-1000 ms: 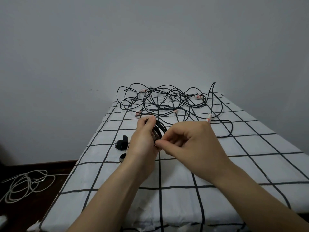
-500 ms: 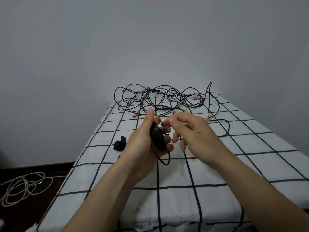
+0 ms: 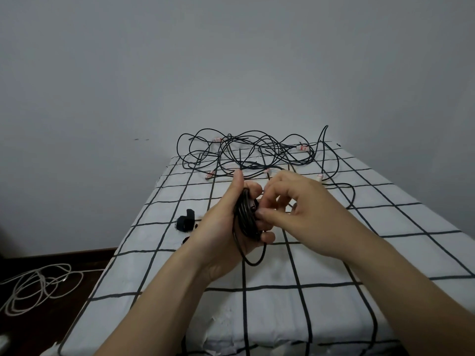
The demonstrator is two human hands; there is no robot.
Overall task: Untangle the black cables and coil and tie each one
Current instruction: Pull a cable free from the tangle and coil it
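Note:
My left hand (image 3: pixel 226 222) grips a tight coil of black cable (image 3: pixel 246 214), held upright above the table, with one loose loop hanging below the palm. My right hand (image 3: pixel 295 209) is against the coil, thumb and fingertips pinching at its right side; what they pinch is too small to tell. A tangle of black cables (image 3: pixel 254 152) with white-and-red plug ends lies at the far end of the table. One strand runs from the tangle toward my hands.
The table wears a white cloth with a black grid (image 3: pixel 321 291). Black strap ties (image 3: pixel 185 222) lie left of my left hand. A white cable (image 3: pixel 38 286) is looped on the dark floor at the left. A grey wall stands behind.
The coil has turned edge-on in my left hand, and a loop now hangs below the palm. My right hand has opened from a pinch and come back to pinch at the coil's side.

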